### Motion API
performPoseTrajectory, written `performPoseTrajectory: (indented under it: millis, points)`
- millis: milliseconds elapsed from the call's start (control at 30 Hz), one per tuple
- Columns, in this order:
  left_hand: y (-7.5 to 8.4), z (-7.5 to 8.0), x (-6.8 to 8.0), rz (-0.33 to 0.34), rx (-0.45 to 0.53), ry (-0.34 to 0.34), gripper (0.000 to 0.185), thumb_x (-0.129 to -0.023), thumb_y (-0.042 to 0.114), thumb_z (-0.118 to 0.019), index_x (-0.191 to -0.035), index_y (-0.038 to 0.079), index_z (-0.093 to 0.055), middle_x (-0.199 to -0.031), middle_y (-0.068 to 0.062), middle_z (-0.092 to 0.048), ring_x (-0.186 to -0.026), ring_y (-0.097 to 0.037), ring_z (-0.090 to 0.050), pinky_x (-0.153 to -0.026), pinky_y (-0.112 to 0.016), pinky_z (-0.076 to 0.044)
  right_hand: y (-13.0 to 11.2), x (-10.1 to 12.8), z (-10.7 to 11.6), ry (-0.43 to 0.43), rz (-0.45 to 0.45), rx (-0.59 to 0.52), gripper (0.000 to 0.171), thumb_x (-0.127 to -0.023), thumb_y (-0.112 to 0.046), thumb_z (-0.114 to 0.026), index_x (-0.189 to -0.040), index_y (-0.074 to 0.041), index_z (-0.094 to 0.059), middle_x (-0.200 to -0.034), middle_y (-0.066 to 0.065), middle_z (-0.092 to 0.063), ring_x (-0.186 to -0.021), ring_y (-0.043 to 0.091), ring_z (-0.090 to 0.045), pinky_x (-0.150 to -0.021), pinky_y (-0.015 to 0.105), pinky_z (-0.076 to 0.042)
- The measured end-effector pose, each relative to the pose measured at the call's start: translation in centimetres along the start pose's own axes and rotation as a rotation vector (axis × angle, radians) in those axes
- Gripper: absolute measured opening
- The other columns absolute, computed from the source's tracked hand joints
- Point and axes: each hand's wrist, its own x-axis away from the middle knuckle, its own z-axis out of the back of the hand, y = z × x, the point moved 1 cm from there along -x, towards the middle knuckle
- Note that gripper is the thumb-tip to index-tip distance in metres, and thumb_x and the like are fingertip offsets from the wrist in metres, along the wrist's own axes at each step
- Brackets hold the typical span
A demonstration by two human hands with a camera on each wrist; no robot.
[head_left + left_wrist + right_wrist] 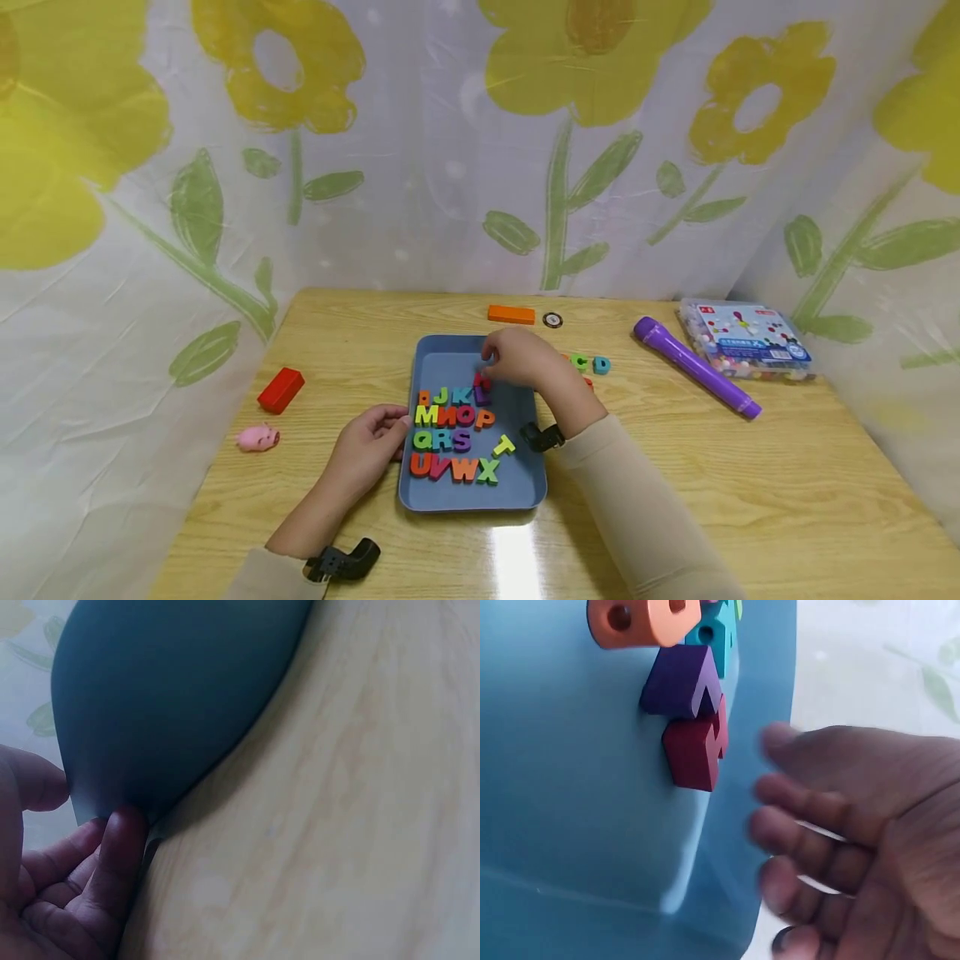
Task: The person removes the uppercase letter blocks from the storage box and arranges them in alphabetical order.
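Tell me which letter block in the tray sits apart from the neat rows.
The yellow T: it lies tilted by itself right of the QRS row in the blue tray, while the other letters line up closely.

A curtained-off tabletop play corner: wooden table (pixel 750 492), flower-print sheeting (pixel 450 167) (yellow blooms), toy letters (pixel 450 433) in a tray (pixel 465 500).

Letters (pixel 450 433) lie in rows in the tray (pixel 465 496) on the counter (pixel 750 500); torch (pixel 696 367) and box (pixel 744 337) right.
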Motion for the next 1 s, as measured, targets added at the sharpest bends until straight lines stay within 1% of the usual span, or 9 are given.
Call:
performPoseTrajectory:
  millis: [100, 167, 333, 467, 700, 867, 1000]
  points:
    - [0.0, 0.0, 0.0, -0.001, 0.005, -0.006, 0.036, -0.110, 0.026, -0.067, -0.135, 0.001, -0.069, -0.115, -0.016, -0.072, -0.091, -0.016, -0.071, -0.073, -0.023, -0.062, 0.1, 0.0, -0.4, -0.036, -0.026, 0.043, 0.026, -0.097, -0.023, -0.084, -0.117, -0.008, -0.079, -0.109, 0.006, -0.074, -0.094, 0.023, -0.064, -0.092, 0.042, -0.059]
    - [0.0, -0.1, 0.0, -0.006, 0.007, -0.008, 0.037, -0.110, 0.026, -0.067, -0.135, 0.000, -0.069, -0.115, -0.016, -0.072, -0.091, -0.016, -0.070, -0.072, -0.023, -0.062, 0.1, 0.0, -0.5, -0.053, -0.033, 0.064, 0.025, -0.095, -0.023, -0.086, -0.114, -0.009, -0.079, -0.108, 0.006, -0.074, -0.095, 0.023, -0.065, -0.092, 0.043, -0.060]
    - [0.0, -0.1, 0.0, -0.002, -0.004, -0.002, 0.035, -0.109, 0.025, -0.067, -0.134, 0.000, -0.070, -0.113, -0.016, -0.072, -0.089, -0.016, -0.070, -0.072, -0.023, -0.061, 0.1, -0.1, -0.9, -0.072, -0.048, 0.114, 0.019, -0.095, -0.023, -0.087, -0.108, -0.012, -0.080, -0.105, 0.003, -0.074, -0.092, 0.022, -0.065, -0.090, 0.042, -0.060]
    - [-0.1, -0.1, -0.2, 0.009, -0.009, 0.004, 0.033, -0.110, 0.024, -0.066, -0.133, 0.001, -0.070, -0.112, -0.015, -0.072, -0.089, -0.016, -0.070, -0.073, -0.022, -0.061, 0.1, -0.1, -1.1, -0.063, -0.061, 0.131, 0.017, -0.095, -0.024, -0.086, -0.107, -0.013, -0.080, -0.106, 0.003, -0.075, -0.091, 0.021, -0.065, -0.089, 0.043, -0.060]
    - [-0.1, -0.1, -0.2, 0.007, -0.002, 0.001, 0.034, -0.109, 0.025, -0.067, -0.133, 0.001, -0.070, -0.113, -0.016, -0.072, -0.090, -0.017, -0.071, -0.073, -0.022, -0.061, 0.0, 0.0, -1.2, -0.041, -0.070, 0.153, 0.019, -0.095, -0.026, -0.086, -0.109, -0.015, -0.081, -0.109, 0.002, -0.076, -0.090, 0.020, -0.066, -0.086, 0.041, -0.061]
    - [-0.2, -0.1, -0.3, 0.008, -0.002, -0.001, 0.033, -0.110, 0.023, -0.066, -0.133, 0.000, -0.069, -0.112, -0.016, -0.072, -0.090, -0.017, -0.071, -0.074, -0.023, -0.062, -0.4, 0.2, -1.4, -0.032, -0.068, 0.171, 0.020, -0.096, -0.027, -0.086, -0.110, -0.015, -0.081, -0.111, 0.003, -0.076, -0.091, 0.022, -0.065, -0.085, 0.042, -0.060]
    - [-0.2, -0.1, -0.2, 0.011, 0.001, 0.001, 0.033, -0.110, 0.023, -0.065, -0.133, 0.001, -0.069, -0.112, -0.016, -0.072, -0.090, -0.017, -0.071, -0.074, -0.022, -0.062, -0.4, 0.2, -1.5, -0.024, -0.057, 0.169, 0.017, -0.097, -0.026, -0.083, -0.110, -0.015, -0.080, -0.111, 0.003, -0.076, -0.091, 0.022, -0.064, -0.084, 0.040, -0.060]
